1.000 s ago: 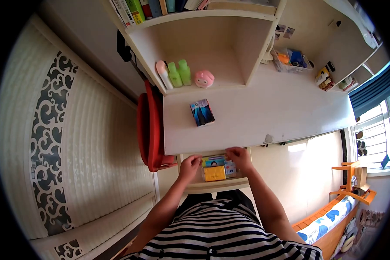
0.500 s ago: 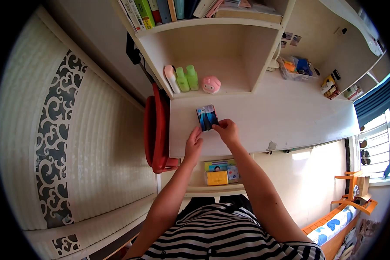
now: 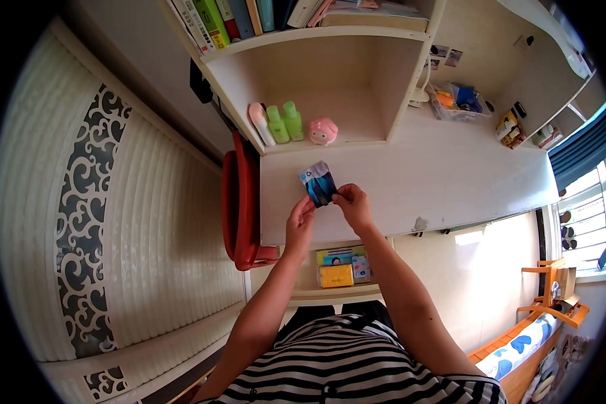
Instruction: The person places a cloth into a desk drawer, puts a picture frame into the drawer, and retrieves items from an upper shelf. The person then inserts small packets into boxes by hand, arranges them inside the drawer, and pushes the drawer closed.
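Observation:
A small dark blue and black packet with a pale top edge is held tilted over the white desk. My right hand pinches its lower right corner. At its lower left edge is my left hand, with the fingers closed against the packet. Below the desk's front edge, an open drawer holds a yellow pack, a colourful flat item behind it and a pale patterned pack at the right.
Green bottles and a pink figure stand in the shelf cubby. A clear bin sits at the desk's back right. The red chair is against the desk's left side.
Both hands have left the open drawer and moved forward to the packet on the desk. The packet has since been tilted, its far end shifting left.

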Demonstrator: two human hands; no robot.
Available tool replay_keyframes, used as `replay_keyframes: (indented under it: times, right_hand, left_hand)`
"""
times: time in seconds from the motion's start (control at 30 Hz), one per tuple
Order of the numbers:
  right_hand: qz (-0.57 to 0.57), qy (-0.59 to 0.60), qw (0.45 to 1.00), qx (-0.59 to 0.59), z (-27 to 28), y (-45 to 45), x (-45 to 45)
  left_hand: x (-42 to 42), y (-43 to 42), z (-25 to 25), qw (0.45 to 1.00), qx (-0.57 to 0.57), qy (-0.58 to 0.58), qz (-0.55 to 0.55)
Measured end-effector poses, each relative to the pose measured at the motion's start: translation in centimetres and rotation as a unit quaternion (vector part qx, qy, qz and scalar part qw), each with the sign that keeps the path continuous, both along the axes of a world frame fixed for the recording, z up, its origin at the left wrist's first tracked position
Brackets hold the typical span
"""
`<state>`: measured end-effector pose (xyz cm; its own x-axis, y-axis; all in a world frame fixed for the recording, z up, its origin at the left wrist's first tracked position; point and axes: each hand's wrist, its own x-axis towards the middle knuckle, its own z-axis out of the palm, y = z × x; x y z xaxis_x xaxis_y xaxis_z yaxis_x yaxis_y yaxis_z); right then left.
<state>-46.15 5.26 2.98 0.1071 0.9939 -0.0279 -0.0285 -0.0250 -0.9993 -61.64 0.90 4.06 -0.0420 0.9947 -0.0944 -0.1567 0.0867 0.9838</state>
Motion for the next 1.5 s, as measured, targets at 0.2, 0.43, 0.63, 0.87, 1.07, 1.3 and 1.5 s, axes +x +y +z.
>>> replay_keyframes:
  times: [0.2, 0.43, 0.63, 0.87, 1.07, 1.3, 1.5]
  right_hand:
    - [0.044, 0.077, 0.993, -0.08, 1.5, -1.4, 1.2]
    - [0.176, 0.075, 0.977, -0.089, 0.4, -5.7, 4.9]
    - [0.136, 0.012, 0.975, -0.177, -1.7, -10.1, 6.9]
    - [0.108, -0.007, 0.974, -0.199, -8.8, -14.0, 6.8]
    - [0.066, -0.175, 0.96, -0.207, -12.2, -15.1, 5.4]
    - [0.085, -0.271, 0.944, -0.168, -12.6, -15.2, 4.5]
    - [0.127, -0.293, 0.934, -0.159, -12.3, -15.6, 4.9]
  left_hand:
    - [0.0, -0.3, 0.9, 0.995, -0.059, -0.075, 0.019]
    - [-2.0, -2.4, 0.9, 0.996, -0.074, -0.043, -0.033]
    - [-2.6, -6.8, -3.7, 0.981, -0.142, 0.044, -0.126]
    - [-2.2, -10.3, -10.0, 0.967, -0.193, 0.096, -0.139]
    - [-2.7, -11.6, -13.6, 0.954, -0.186, 0.171, -0.162]
    - [-2.9, -11.6, -14.8, 0.937, -0.159, 0.271, -0.155]
    - [-3.5, -12.1, -15.2, 0.914, -0.147, 0.329, -0.187]
